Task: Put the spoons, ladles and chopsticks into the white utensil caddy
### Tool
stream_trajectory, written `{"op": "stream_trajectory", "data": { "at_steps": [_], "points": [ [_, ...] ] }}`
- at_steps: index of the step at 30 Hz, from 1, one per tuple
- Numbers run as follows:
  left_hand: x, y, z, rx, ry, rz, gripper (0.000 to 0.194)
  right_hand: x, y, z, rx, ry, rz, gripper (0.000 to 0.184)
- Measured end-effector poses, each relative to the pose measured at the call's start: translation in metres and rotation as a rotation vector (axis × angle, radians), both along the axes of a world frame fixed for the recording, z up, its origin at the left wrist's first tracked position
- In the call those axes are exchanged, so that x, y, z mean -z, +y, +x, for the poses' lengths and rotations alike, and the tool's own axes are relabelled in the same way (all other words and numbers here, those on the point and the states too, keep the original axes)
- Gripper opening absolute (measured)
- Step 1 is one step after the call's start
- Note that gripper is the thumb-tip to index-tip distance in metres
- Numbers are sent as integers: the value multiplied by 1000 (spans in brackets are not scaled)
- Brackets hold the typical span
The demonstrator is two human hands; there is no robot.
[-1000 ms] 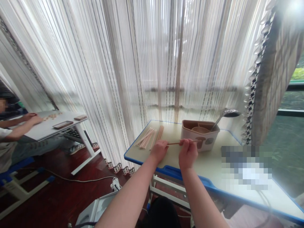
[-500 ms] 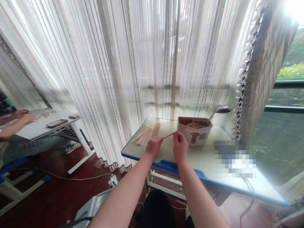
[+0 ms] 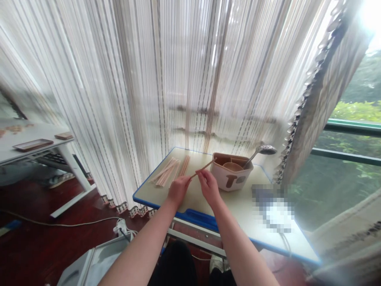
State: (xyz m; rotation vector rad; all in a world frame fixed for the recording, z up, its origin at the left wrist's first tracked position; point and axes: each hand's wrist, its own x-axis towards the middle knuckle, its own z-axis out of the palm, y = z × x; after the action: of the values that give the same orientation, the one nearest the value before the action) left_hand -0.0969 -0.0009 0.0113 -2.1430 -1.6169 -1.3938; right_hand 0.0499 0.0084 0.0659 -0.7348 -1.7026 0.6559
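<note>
Thin wooden chopsticks [image 3: 206,165] slant up from my left hand [image 3: 178,190] through the fingertips of my right hand [image 3: 209,186]; whether one or two are held is hard to tell. Both hands are closed on them above the table. Their upper end is at the left rim of a white utensil holder [image 3: 230,180] with brown compartments. Inside it are a round brown piece [image 3: 233,167] and a metal slotted ladle [image 3: 266,149] leaning right. Left of my hands lie a loose pile of pale chopsticks [image 3: 164,172] and a neater row of darker chopsticks [image 3: 184,165].
The table [image 3: 238,214] has a blue edge. A blurred-out object [image 3: 274,208] with a cable lies at its right. Striped curtains [image 3: 143,99] hang behind. At left stand another table [image 3: 56,131] with a tray [image 3: 33,145] and, on the floor, a grey box [image 3: 92,258].
My right hand has slid along the chopsticks towards my left hand, and their far end now points up at the holder. The view has turned right; the other person's hands have left it.
</note>
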Motion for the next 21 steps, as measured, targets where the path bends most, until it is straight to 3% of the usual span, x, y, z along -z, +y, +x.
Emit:
{"op": "stream_trajectory", "data": {
  "at_steps": [4,8,10,16,21],
  "points": [
    [-1,0,-1,-41,-62,7,23,-39,21,-7,-131,-120,-51,24],
    [-1,3,-6,-142,-116,-21,20,-79,41,-19,-375,-438,-90,23],
    [0,5,-8,-184,-142,-34,20,-94,46,-22,-438,-502,-53,21],
    [-2,0,-6,-212,-172,-77,20,-109,44,-14,-408,-584,58,21],
    [-28,9,3,-87,-141,-51,18,-123,41,15,-406,-437,88,20]
  ]
}}
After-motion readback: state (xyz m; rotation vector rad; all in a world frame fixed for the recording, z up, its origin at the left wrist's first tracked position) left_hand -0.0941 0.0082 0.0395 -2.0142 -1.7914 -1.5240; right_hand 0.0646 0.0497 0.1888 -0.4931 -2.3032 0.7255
